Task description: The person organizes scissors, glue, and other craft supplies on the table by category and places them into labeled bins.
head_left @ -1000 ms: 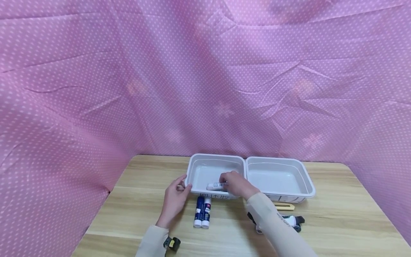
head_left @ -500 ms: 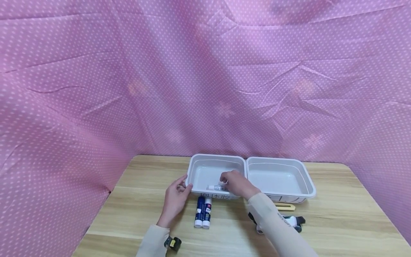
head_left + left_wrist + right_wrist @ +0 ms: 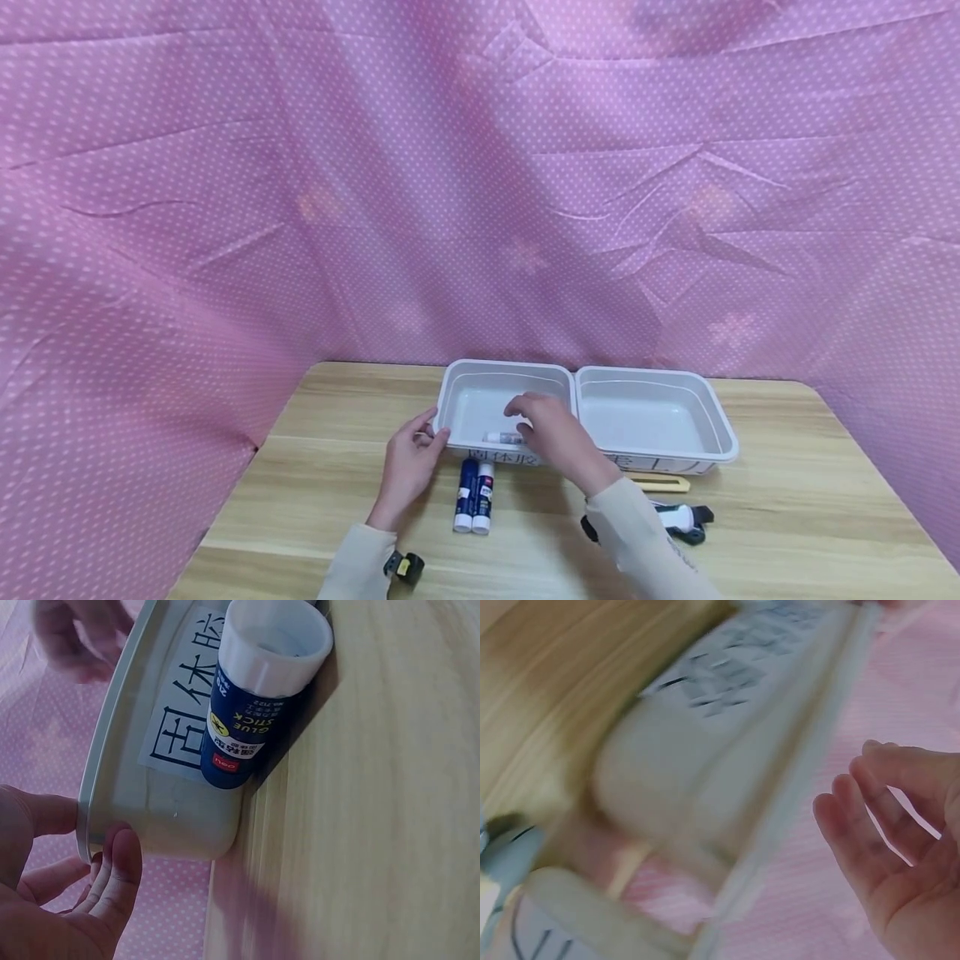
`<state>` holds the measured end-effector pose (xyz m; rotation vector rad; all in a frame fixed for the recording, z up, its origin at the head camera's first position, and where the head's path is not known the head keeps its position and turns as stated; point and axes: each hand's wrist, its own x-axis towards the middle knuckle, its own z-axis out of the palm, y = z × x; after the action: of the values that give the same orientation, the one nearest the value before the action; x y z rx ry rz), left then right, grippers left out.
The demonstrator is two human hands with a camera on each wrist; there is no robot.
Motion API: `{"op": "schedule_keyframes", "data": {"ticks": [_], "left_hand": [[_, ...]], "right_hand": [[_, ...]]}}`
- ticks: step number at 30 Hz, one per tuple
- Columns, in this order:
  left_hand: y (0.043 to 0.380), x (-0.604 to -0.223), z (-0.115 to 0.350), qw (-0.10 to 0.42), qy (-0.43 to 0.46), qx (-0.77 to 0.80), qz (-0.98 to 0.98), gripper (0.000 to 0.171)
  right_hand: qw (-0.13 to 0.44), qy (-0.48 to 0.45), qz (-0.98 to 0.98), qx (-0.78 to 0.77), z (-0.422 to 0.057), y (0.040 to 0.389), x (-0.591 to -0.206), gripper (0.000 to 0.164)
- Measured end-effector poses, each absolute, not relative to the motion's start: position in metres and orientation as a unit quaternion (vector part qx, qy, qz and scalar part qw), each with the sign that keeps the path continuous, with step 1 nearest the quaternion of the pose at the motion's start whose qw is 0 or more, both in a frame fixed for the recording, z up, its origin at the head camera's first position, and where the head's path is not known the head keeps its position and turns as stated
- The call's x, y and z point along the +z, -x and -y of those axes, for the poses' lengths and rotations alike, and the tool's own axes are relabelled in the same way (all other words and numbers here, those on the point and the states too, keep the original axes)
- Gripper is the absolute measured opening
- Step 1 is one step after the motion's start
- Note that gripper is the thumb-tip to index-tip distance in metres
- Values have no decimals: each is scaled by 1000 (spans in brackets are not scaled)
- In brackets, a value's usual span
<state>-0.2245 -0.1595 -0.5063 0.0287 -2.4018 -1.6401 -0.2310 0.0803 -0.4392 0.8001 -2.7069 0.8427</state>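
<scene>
My left hand (image 3: 408, 467) holds the front left corner of the left white plastic bin (image 3: 506, 367); in the left wrist view, thumb and fingers (image 3: 124, 859) lie on both sides of its rim. Over that bin hovers my right hand (image 3: 558, 437), its fingers loosely bent with nothing between them. Below it, a small white tube (image 3: 502, 437) lies in the bin, partly hidden. Two glue sticks, one mostly dark blue (image 3: 465, 496) and one with a blue label (image 3: 483, 498), lie side by side before the bin.
A second white bin (image 3: 652, 373) stands against the first on the right. Before it lie a yellow box cutter (image 3: 662, 483) and a white and black item (image 3: 686, 518), partly behind the right sleeve. A pink dotted cloth (image 3: 480, 208) hangs behind the wooden table (image 3: 795, 500).
My right hand has let go of the white tube, which now lies on the bin's floor, and has lifted slightly with its fingers spreading. My left hand has stayed at the corner.
</scene>
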Motion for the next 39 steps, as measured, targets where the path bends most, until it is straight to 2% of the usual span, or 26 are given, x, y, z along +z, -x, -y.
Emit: {"op": "schedule_keyframes", "data": {"ticks": [10,18,29,39], "left_hand": [[225,-504,159,108,-6,-559,822,46],[225,-503,159,103,-3,-550,829,46],[225,-503,159,104,-8,-547,830,47],[225,-503,159,104,-13,-545,832,47]], "right_hand": [[146,-303,902,269,-73,188,-416,30],[154,-297,904,268,-67,162,-414,28],[144,-267,924,233,-62,140,-432,37],[82,-258,940,206,-56,138,-458,56]]}}
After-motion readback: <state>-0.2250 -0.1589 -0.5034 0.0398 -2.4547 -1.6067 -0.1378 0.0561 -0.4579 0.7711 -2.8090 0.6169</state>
